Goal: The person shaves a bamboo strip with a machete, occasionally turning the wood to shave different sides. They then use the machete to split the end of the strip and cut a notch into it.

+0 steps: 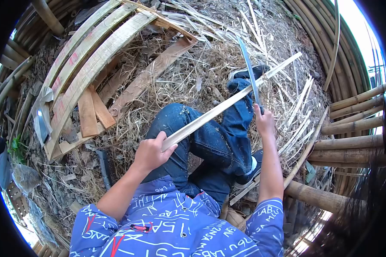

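My left hand (pixel 153 150) is closed round the near end of a long pale wooden strip (pixel 218 109), which slants up to the right over my bent legs. My right hand (pixel 264 121) grips the dark handle of a long-bladed knife (pixel 249 68). The blade points up and away from me and crosses the strip near my foot, toward the strip's far end. Whether the edge touches the wood cannot be made out.
Curly shavings (pixel 171 92) and thin split strips (pixel 302 100) cover the ground. A slatted wooden frame (pixel 88 70) lies at the upper left. Bamboo poles (pixel 351 150) line the right side. A dark-handled tool (pixel 104 168) lies left of my legs.
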`<action>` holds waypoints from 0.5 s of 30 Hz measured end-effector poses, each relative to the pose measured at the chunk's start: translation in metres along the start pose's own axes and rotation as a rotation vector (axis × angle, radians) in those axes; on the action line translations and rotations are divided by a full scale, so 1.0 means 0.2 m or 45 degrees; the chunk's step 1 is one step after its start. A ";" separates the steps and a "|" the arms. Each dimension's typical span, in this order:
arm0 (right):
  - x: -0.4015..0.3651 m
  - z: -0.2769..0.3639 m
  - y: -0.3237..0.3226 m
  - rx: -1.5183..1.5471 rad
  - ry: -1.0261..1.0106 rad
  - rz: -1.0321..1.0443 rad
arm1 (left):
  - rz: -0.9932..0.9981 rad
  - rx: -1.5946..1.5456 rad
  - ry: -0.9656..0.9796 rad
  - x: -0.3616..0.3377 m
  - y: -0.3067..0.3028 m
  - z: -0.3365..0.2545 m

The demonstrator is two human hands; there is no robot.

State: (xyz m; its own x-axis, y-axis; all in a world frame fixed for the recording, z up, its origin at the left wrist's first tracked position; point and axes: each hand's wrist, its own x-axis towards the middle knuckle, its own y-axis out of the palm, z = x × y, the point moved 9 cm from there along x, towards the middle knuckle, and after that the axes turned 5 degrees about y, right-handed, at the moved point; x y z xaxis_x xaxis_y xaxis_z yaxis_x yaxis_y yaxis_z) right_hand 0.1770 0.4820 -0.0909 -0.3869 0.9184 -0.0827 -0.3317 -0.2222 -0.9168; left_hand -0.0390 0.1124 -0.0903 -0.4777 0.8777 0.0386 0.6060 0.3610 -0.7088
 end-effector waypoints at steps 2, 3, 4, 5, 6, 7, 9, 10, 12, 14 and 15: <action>-0.10 0.06 0.05 0.009 0.026 0.065 | -0.017 -0.021 -0.011 0.01 -0.01 0.01; -0.18 0.13 0.08 0.094 -0.081 0.100 | -0.026 -0.044 -0.024 0.00 -0.01 0.01; -0.26 0.20 0.10 0.180 -0.183 0.133 | -0.013 -0.044 -0.031 -0.01 0.00 0.01; -0.33 0.27 0.12 0.171 -0.249 0.159 | -0.039 -0.080 -0.042 -0.01 -0.01 0.01; -0.38 0.32 0.12 0.164 -0.311 0.180 | -0.062 -0.115 -0.047 -0.01 -0.02 0.01; -0.39 0.34 0.12 0.038 -0.386 0.158 | -0.067 -0.130 -0.037 0.00 -0.02 0.01; -0.33 0.31 0.08 -0.028 -0.309 0.193 | -0.038 -0.100 -0.035 0.00 -0.01 0.01; -0.27 0.28 0.07 -0.095 -0.262 0.232 | -0.039 -0.067 -0.044 0.00 -0.01 0.01; -0.06 0.07 0.06 -0.101 0.042 0.183 | -0.053 -0.048 -0.028 0.00 -0.02 -0.01; 0.10 -0.10 -0.01 -0.068 0.257 0.166 | -0.014 -0.011 -0.027 0.01 -0.02 -0.02; 0.12 -0.08 -0.03 -0.109 0.196 0.108 | -0.031 0.020 0.007 0.02 -0.02 -0.04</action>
State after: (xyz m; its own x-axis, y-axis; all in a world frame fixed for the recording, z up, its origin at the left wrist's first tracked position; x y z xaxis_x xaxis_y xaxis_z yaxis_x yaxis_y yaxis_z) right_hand 0.1836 0.5107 -0.0941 -0.2717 0.9384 -0.2137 -0.2268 -0.2782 -0.9334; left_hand -0.0381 0.1179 -0.0815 -0.4889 0.8703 0.0601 0.5841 0.3777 -0.7184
